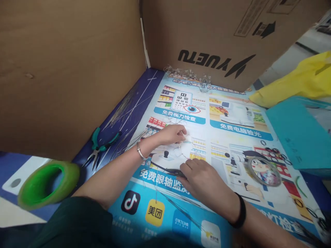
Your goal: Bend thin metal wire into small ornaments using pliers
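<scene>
My left hand [173, 134], wearing a silver bangle, is closed in a pinch over the poster. At its fingertips is a thin, pale wire piece [184, 148] with looped outlines, hard to see against the print. My right hand [200, 174], with a black band on the wrist, is closed just nearer to me; its curled fingers hide whatever they hold. Loose thin wires [129, 143] lie left of my left hand, and longer dark strands [178, 203] lie below my hands.
Teal-handled pliers [99, 146] lie open at left, near a green-cored tape roll [49, 184]. Cardboard walls [201, 34] stand behind and left. Small wire pieces [191, 75] sit at the back. A round clear container [263, 170], black rings [275, 153] and a teal box [297, 134] are right.
</scene>
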### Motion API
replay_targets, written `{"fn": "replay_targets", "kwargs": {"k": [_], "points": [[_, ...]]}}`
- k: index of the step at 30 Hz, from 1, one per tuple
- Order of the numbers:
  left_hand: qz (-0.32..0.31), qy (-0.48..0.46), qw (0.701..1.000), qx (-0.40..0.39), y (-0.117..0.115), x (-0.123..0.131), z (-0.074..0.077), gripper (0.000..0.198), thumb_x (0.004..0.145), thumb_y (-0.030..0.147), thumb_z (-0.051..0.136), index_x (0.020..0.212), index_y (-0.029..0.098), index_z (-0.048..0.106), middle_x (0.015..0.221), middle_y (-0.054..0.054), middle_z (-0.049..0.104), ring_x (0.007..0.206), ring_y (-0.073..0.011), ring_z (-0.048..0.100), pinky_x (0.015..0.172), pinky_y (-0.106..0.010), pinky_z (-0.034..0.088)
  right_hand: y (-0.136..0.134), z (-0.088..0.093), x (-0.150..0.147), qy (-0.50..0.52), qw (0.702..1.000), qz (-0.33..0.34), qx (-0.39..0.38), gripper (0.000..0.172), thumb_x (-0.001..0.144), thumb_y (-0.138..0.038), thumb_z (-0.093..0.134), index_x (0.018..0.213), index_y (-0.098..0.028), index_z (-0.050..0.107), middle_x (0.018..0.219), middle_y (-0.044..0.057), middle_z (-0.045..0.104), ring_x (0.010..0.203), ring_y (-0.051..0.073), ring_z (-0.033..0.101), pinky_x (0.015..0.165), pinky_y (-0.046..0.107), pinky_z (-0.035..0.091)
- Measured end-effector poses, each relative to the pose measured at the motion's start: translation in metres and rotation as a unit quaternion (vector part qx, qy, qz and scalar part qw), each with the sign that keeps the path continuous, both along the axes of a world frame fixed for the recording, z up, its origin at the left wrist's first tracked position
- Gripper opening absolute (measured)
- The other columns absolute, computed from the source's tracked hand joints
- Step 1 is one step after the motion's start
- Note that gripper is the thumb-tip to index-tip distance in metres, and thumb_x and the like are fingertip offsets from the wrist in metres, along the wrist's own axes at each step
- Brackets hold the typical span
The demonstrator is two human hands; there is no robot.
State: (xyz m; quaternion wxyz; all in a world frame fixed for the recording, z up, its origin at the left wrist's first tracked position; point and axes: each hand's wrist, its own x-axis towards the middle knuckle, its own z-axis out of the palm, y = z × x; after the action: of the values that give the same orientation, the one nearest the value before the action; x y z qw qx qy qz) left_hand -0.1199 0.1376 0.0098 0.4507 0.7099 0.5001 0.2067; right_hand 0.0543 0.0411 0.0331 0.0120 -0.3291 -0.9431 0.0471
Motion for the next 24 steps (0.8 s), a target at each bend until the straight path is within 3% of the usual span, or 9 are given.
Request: {"fn": "replay_targets", "kwargs": {"k": [5, 9, 12, 16, 24], "points": [[-0.027, -0.004, 1.0, -0.004, 0.004, -0.009, 0.003, 0.019, 0.074, 0.01, 0.053, 0.092, 0.015, 0.058, 0.083, -0.003, 0.067, 0.065, -0.0116, 0.062, 0.059, -0.023, 0.045, -0.001, 0.0, -0.029, -0.01, 1.0, 0.024, 0.004, 0.013, 0.08, -0.03, 0.062, 0.078, -0.018, 0.058, 0.075, 0.005, 0.061, 0.071, 0.021, 0.055, 0.062, 0.03, 0.034], [-0.043, -0.008, 0.999, -0.008, 0.006, -0.013, 0.002, 0.019, 0.074, 0.01, 0.053, 0.092, 0.015, 0.058, 0.072, -0.001, 0.064, 0.061, -0.0111, 0.06, 0.055, -0.021, 0.044, 0.003, -0.001, -0.047, -0.019, 1.0, 0.016, 0.015, 0.012, 0.081, -0.029, 0.059, 0.079, -0.017, 0.059, 0.076, 0.006, 0.062, 0.073, 0.021, 0.056, 0.062, 0.03, 0.034], [-0.048, -0.015, 0.999, -0.011, 0.005, -0.014, 0.002, 0.018, 0.077, 0.013, 0.05, 0.094, 0.014, 0.057, 0.076, -0.003, 0.063, 0.061, -0.011, 0.061, 0.052, -0.02, 0.045, 0.006, -0.002, -0.056, -0.036, 0.999, 0.005, 0.019, 0.013, 0.081, -0.028, 0.058, 0.08, -0.016, 0.06, 0.076, 0.007, 0.062, 0.072, 0.022, 0.057, 0.06, 0.03, 0.034], [-0.051, -0.024, 0.998, -0.023, 0.002, -0.013, 0.005, 0.018, 0.079, 0.015, 0.047, 0.094, 0.013, 0.057, 0.083, -0.005, 0.063, 0.063, -0.0119, 0.062, 0.051, -0.021, 0.047, 0.008, 0.0, -0.062, -0.051, 0.999, 0.004, 0.017, 0.011, 0.081, -0.025, 0.055, 0.078, -0.015, 0.061, 0.074, 0.008, 0.064, 0.068, 0.021, 0.059, 0.057, 0.029, 0.034], [-0.045, -0.013, 0.999, -0.002, 0.0, -0.014, 0.006, 0.018, 0.078, 0.012, 0.047, 0.091, 0.013, 0.06, 0.075, -0.003, 0.065, 0.06, -0.0107, 0.061, 0.052, -0.02, 0.044, 0.013, 0.014, -0.06, -0.078, 0.997, 0.0, 0.004, 0.014, 0.08, -0.024, 0.054, 0.076, -0.015, 0.064, 0.073, 0.009, 0.067, 0.065, 0.021, 0.062, 0.052, 0.028, 0.034]]}}
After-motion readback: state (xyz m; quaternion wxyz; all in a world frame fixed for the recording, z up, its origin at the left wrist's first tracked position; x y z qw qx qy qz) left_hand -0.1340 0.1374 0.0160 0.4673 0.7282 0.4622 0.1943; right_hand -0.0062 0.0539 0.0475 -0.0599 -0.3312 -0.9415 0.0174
